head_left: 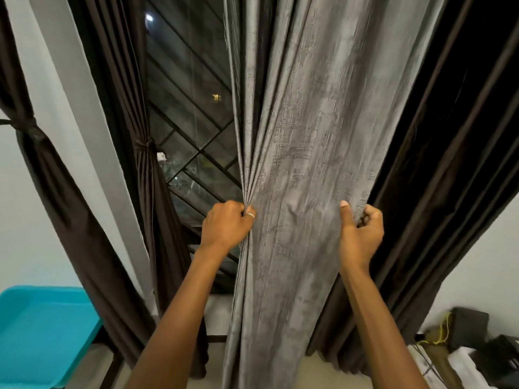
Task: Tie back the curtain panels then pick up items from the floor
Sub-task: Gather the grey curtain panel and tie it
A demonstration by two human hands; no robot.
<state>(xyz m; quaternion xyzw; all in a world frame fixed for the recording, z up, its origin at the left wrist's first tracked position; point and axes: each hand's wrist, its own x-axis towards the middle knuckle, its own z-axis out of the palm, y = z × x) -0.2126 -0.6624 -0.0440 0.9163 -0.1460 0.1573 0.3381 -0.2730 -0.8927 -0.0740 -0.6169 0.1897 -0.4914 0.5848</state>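
A grey textured curtain panel (303, 141) hangs in front of me over a dark window. My left hand (226, 223) grips its gathered left edge at about waist height. My right hand (361, 231) grips the panel's right edge, thumb up on the front of the cloth and fingers curled behind it. A dark brown curtain panel (438, 153) hangs loose just right of the grey one. Two more dark brown panels are tied back at the left, one (146, 153) by the window and one (36, 141) at the far left.
The window (191, 108) has a black diagonal grille and is dark outside. A turquoise tray-like surface (42, 332) stands at the lower left. Dark items, a yellow cord (443, 327) and white cloth lie on the floor at the lower right.
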